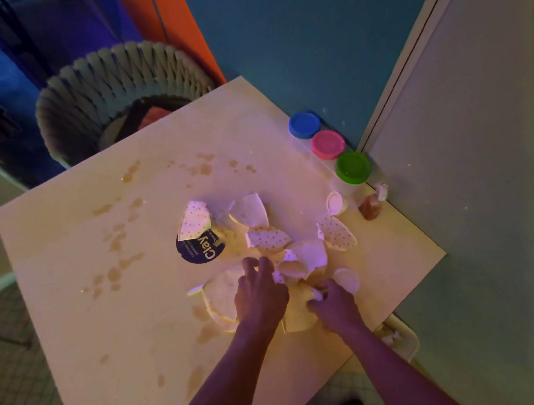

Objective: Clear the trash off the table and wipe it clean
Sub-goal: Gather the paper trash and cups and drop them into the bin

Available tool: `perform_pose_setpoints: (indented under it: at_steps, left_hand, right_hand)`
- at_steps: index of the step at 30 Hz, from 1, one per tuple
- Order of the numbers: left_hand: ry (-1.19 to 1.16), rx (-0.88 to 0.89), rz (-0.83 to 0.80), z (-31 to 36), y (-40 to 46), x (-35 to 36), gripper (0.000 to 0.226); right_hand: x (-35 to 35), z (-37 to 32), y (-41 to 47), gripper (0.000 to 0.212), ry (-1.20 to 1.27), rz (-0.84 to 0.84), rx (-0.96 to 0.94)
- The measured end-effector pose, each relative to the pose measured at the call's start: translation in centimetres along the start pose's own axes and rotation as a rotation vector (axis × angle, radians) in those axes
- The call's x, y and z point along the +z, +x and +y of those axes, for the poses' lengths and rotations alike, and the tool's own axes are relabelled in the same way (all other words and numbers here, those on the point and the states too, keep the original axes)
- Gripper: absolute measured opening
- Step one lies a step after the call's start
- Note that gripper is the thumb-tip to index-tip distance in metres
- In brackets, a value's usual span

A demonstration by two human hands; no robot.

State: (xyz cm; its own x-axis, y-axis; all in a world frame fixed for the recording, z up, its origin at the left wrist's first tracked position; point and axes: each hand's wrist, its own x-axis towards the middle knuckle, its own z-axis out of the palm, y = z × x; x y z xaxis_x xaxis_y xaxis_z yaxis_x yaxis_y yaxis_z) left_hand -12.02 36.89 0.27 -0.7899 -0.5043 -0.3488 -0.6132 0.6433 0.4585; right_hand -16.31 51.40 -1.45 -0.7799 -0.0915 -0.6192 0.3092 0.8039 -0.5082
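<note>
A pale square table [111, 329] carries a heap of torn dotted paper cup pieces [266, 239] around its middle, beside a dark round "Clay" label [200, 251]. My left hand [260, 295] lies palm down on a white paper plate piece [220, 296], fingers curled at the heap's near edge. My right hand [332, 303] pinches a small crumpled white scrap [317, 293] just right of it. Brownish spill marks [115, 239] spot the tabletop's left and near side. A dotted fragment [336, 235] lies to the right.
Three tubs with blue [304, 124], pink [327, 144] and green [353, 167] lids line the table's right edge by the wall. A small white cap [335, 202] and a brown lump [370, 209] lie nearby. A woven chair [117, 89] stands behind the table. A bin [399, 335] sits below right.
</note>
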Motion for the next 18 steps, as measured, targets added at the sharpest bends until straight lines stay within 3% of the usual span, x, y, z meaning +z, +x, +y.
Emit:
perform_pose_setpoints:
  at_steps: [7,11,18]
  left_hand:
    - [-0.065,0.015,0.057,-1.3,0.7,-3.3,0.055]
    - [-0.281,-0.003,0.097,-1.9,0.4,-5.6,0.057]
    - [-0.357,0.021,-0.118,0.7,-0.8,-6.8,0.048]
  right_hand:
    - [-1.5,-1.0,0.1,0.035,0.086,-0.113,0.025]
    - [-3.2,-1.7,0.1,0.034,0.131,-0.191,0.018]
    - [-5.1,-3.1,0.9,0.033,0.199,-0.24,-0.072]
